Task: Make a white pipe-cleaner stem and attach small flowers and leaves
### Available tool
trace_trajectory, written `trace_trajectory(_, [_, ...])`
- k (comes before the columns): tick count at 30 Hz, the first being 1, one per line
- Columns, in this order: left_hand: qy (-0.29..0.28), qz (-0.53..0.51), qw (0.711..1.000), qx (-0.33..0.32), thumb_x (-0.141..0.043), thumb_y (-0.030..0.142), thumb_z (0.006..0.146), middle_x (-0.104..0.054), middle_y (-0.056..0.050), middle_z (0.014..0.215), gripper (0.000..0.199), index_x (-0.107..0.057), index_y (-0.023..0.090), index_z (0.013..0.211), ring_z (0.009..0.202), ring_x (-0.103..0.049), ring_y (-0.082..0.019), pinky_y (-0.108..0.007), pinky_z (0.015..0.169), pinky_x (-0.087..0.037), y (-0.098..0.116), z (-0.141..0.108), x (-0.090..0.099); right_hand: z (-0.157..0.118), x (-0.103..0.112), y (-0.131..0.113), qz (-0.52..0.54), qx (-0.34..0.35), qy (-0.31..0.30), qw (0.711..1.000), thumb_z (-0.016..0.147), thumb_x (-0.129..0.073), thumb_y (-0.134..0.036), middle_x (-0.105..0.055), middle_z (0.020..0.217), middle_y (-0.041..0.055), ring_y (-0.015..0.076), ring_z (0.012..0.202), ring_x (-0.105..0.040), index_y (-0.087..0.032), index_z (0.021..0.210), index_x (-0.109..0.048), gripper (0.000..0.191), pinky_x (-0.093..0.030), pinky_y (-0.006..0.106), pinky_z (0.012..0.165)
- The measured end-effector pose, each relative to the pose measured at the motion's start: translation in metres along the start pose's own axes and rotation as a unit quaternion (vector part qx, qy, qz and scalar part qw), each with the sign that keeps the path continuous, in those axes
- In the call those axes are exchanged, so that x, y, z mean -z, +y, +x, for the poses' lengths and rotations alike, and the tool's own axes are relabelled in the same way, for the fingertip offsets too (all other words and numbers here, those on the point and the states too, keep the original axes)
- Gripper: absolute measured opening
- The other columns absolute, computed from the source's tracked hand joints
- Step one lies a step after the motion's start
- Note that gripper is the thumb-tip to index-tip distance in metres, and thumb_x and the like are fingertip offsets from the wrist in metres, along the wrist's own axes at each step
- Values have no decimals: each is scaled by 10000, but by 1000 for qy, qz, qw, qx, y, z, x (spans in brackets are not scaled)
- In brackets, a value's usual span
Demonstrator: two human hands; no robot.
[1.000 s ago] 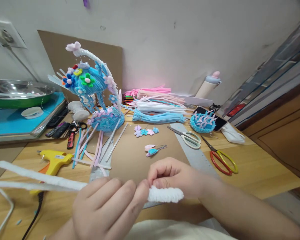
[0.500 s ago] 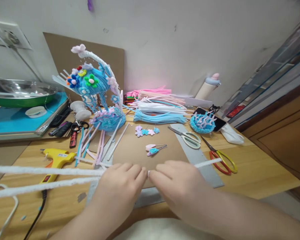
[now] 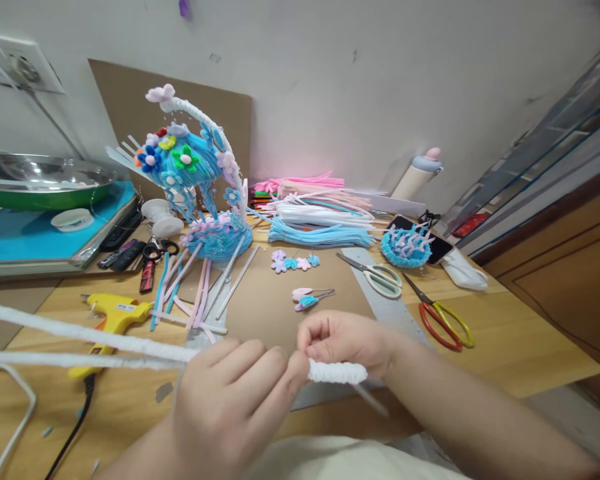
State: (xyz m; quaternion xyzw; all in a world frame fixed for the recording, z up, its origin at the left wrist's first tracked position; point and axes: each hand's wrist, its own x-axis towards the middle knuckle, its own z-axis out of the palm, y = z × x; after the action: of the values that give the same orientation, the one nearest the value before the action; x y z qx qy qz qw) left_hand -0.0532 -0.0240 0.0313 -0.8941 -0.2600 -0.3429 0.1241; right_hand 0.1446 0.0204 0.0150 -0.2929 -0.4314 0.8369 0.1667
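My left hand [image 3: 235,393] is closed around white fuzzy stems [image 3: 95,339], two long arms of which stick out to the left. On its right side a thick, tightly coiled white section [image 3: 337,372] emerges from the fist. My right hand [image 3: 350,340] pinches at the left end of that coil, thumb and forefinger together, on what looks like a white pipe cleaner; the pinched part is mostly hidden. A blurred white end [image 3: 373,400] hangs below the coil. Beyond the hands lie small pink and blue petal pieces on wires [image 3: 310,300] and a row of small flowers [image 3: 295,262].
A yellow glue gun [image 3: 117,317] lies at left beside loose pipe-cleaner pieces. Behind stands a blue flowered pipe-cleaner ornament [image 3: 190,160]. Pipe-cleaner bundles [image 3: 320,233] lie at the back. Grey-handled scissors [image 3: 375,275], red-and-yellow scissors [image 3: 440,313] and a blue tufted piece [image 3: 406,247] sit right.
My right hand has turned, its fingers now pinched over the coil, which has come into view. My left hand has moved nearer to me, and the long white arms have shifted with it.
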Motion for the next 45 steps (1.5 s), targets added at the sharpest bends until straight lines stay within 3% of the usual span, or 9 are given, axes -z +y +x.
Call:
trace_trajectory(4, [6, -3, 998, 69, -493, 115, 823, -608, -26, 647, 186, -575, 139, 989, 594, -506, -154, -293, 552, -340, -2, -1, -6, 5, -17, 28, 88, 48, 49, 994, 676, -706, -403, -351, 472, -94, 48, 403, -218, -190, 753, -477, 322, -130, 174, 382])
trace_trajectory(9, [-43, -22, 984, 173, -474, 153, 856, -580, -16, 646, 122, -588, 174, 891, 606, -506, -147, -265, 544, -345, -3, 4, -13, 8, -33, 45, -160, 283, 244, 914, 859, -463, -449, -388, 526, -39, 87, 485, -331, -172, 711, -511, 318, -273, 222, 460])
trace_trajectory(17, [-91, -86, 961, 249, -422, 191, 882, -588, -27, 718, 179, -600, 189, 869, 693, -528, -165, -275, 604, -380, -8, 3, -16, 7, -28, 42, -372, 264, 318, 831, 913, -380, -348, -416, 565, -28, 94, 518, -377, -157, 702, -529, 321, -310, 213, 499])
trace_trajectory(26, [-140, 8, 967, 212, -452, 161, 857, -587, -29, 678, 170, -614, 175, 809, 687, -533, -185, -297, 590, -369, -9, 2, -19, -16, -43, 13, -724, 219, 283, 590, 847, -414, -159, -521, 612, 7, 128, 570, -447, -171, 701, -487, 164, -236, 268, 533])
trace_trajectory(28, [-158, 26, 972, 174, -467, 114, 828, -583, -19, 667, 160, -607, 181, 792, 670, -526, -184, -301, 567, -349, -8, 3, -17, -24, -45, -2, -749, 216, 260, 570, 826, -443, -133, -527, 614, 5, 127, 582, -447, -170, 700, -498, 143, -231, 267, 536])
trace_trajectory(31, [-157, 33, 980, 115, -471, 90, 811, -580, -9, 663, 163, -602, 187, 801, 623, -502, -175, -305, 531, -322, -5, 4, -13, -28, -40, -27, -702, 191, 244, 641, 813, -519, -156, -512, 599, -23, 104, 570, -434, -175, 697, -527, 118, -244, 236, 531])
trace_trajectory(37, [-40, -20, 998, 51, -495, 99, 816, -626, -30, 713, 149, -598, 161, 905, 670, -526, -162, -291, 590, -383, -5, 1, -7, -11, -7, -40, -291, 76, 70, 951, 747, -649, -272, -520, 627, -31, 69, 535, -428, -149, 757, -569, 147, -321, 179, 494])
trace_trajectory(42, [14, -27, 994, 104, -551, 64, 779, -624, -33, 714, 218, -580, 148, 979, 630, -488, -156, -286, 577, -381, -7, 0, -9, 8, -3, -5, 35, 33, 12, 999, 739, -646, -309, -343, 522, -87, 48, 427, -204, -197, 801, -492, 201, -136, 163, 389])
trace_trajectory(45, [11, -30, 987, 157, -527, 88, 806, -599, -26, 683, 152, -595, 164, 918, 631, -500, -157, -282, 580, -381, -10, 1, -12, 14, -16, 17, 52, 46, 39, 997, 778, -598, -335, -277, 507, -92, 57, 430, -139, -203, 812, -481, 179, -97, 182, 397])
